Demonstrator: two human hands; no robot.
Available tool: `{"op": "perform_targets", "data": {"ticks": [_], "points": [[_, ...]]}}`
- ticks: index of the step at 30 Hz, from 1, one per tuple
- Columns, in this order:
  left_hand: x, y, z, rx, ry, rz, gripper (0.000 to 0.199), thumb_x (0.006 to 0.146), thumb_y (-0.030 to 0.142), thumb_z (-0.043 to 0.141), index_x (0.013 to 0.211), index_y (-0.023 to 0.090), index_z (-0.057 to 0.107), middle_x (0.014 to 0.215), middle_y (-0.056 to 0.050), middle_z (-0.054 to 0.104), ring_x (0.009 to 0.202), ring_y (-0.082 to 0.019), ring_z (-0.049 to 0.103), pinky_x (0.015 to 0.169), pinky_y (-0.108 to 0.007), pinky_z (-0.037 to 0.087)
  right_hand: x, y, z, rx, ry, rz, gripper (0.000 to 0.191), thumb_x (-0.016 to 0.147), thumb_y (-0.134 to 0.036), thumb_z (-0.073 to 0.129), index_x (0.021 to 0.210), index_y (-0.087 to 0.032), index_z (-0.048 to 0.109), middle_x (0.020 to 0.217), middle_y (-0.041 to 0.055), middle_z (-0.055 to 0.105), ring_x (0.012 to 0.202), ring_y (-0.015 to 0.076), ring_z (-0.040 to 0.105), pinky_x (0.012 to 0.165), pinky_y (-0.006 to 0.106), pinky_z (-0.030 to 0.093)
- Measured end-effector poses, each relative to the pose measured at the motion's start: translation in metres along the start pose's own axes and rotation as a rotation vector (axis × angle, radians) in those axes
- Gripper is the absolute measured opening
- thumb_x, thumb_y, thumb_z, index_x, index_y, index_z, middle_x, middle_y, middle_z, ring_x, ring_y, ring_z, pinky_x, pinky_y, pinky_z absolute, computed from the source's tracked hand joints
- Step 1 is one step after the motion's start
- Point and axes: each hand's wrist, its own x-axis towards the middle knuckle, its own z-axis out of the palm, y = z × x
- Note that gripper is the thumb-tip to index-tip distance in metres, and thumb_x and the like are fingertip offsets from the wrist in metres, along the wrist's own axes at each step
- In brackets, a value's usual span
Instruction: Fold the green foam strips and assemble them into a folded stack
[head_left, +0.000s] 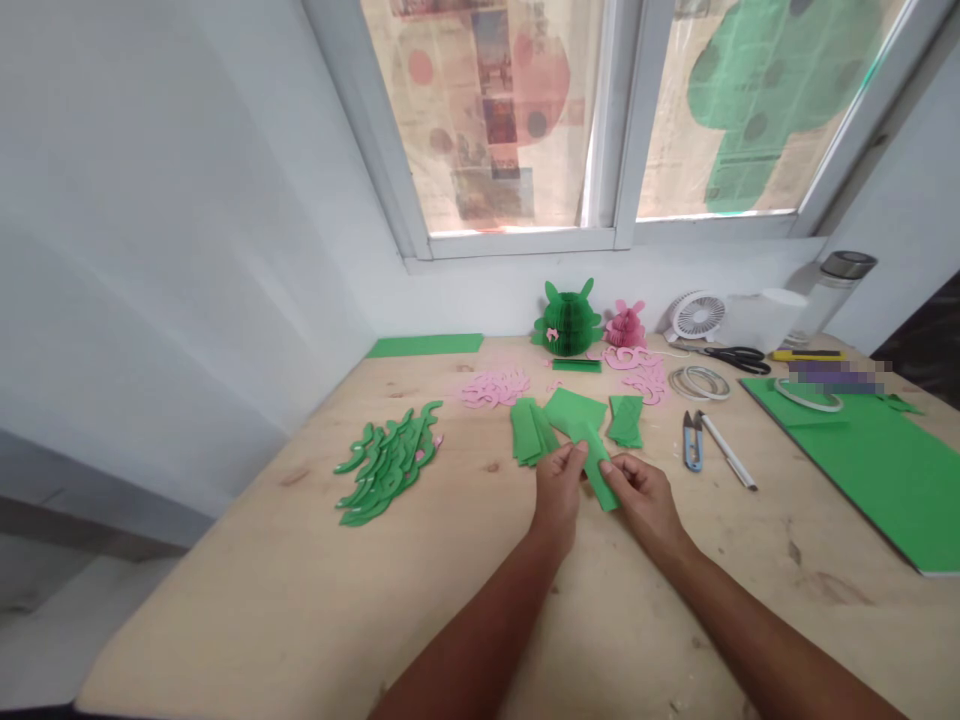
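Note:
A narrow green paper strip (600, 478) slants between my two hands over the middle of the table. My left hand (559, 490) pinches its left edge, and my right hand (645, 495) grips its right edge with thumb and fingers. Just beyond the hands lies a green paper sheet (576, 408), partly behind the strip. A fanned stack of green paper strips (529, 432) is beside my left hand. Beyond my right hand sits a smaller pile of green pieces (625, 420).
Green cutouts (394, 460) are heaped at left, pink cutouts (495, 388) behind. A green honeycomb paper figure (568, 322) and a pink one (625, 325) stand by the wall. Right are blue snips (693, 442), a white pen (727, 452), tape rolls (699, 383), black scissors (739, 358) and green sheets (892, 480).

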Motion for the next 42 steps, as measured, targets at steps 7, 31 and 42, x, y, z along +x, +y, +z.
{"op": "perform_targets", "data": {"ticks": [7, 31, 42], "points": [[0.0009, -0.0022, -0.0014, -0.019, -0.001, -0.015, 0.039, 0.062, 0.045, 0.069, 0.052, 0.015, 0.046, 0.053, 0.005, 0.038, 0.052, -0.007, 0.036, 0.051, -0.021, 0.033, 0.0011, 0.0021, -0.0002, 0.013, 0.009, -0.001, 0.030, 0.078, -0.040, 0.057, 0.060, -0.016, 0.053, 0.057, -0.0012, 0.048, 0.052, 0.0105, 0.039, 0.048, 0.022, 0.031], [-0.0016, 0.0008, 0.0006, -0.036, 0.018, -0.018, 0.039, 0.060, 0.045, 0.069, 0.050, 0.015, 0.046, 0.050, 0.005, 0.037, 0.050, -0.007, 0.036, 0.052, -0.020, 0.035, -0.0006, 0.0032, 0.0002, -0.016, 0.012, -0.011, 0.030, 0.079, -0.040, 0.056, 0.061, -0.016, 0.054, 0.056, -0.0021, 0.045, 0.051, 0.0096, 0.037, 0.047, 0.022, 0.029], [-0.0014, -0.0016, -0.0004, 0.026, 0.018, 0.032, 0.040, 0.065, 0.044, 0.065, 0.051, 0.017, 0.040, 0.052, 0.005, 0.034, 0.052, -0.007, 0.034, 0.051, -0.020, 0.031, -0.0003, 0.0020, 0.0010, -0.027, 0.025, -0.011, 0.029, 0.077, -0.042, 0.057, 0.062, -0.018, 0.054, 0.052, -0.0035, 0.041, 0.048, 0.0106, 0.035, 0.045, 0.023, 0.028]]}}
